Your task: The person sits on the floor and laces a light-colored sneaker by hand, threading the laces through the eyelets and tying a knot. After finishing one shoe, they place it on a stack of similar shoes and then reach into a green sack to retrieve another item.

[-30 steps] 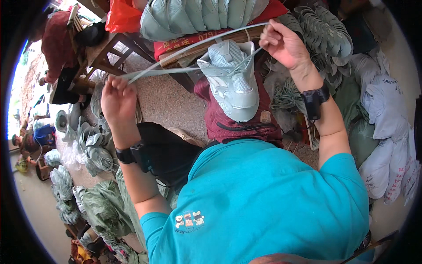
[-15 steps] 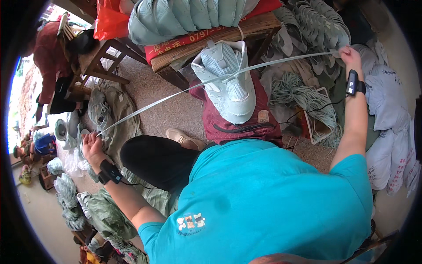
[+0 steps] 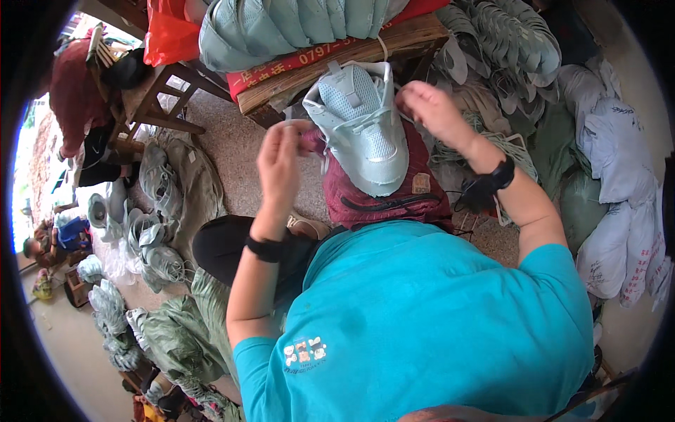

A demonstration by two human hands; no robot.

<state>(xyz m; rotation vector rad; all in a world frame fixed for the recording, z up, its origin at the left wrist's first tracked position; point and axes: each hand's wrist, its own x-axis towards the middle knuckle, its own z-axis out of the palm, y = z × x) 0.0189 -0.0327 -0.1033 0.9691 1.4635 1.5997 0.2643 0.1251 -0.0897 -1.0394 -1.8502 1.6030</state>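
A pale grey-green sneaker rests toe-toward me on a dark red cloth bag at my lap. Its pale shoelace crosses over the tongue. Left of the shoe, my left hand is raised with its fingers together, slightly blurred, closed on one side of the lace. Beside the shoe's right collar, my right hand has its fingers curled in a pinch on the other side of the lace. The lace ends are mostly hidden by the fingers.
A wooden bench ahead carries a row of nested grey-green shoe uppers. More uppers and a bundle of laces lie right, near white sacks. Loose shoes cover the left floor; a person sits beyond.
Both hands have come inward from wide apart to either side of the shoe. The lace, stretched taut across the shoe before, has gone slack and now lies close to the tongue.
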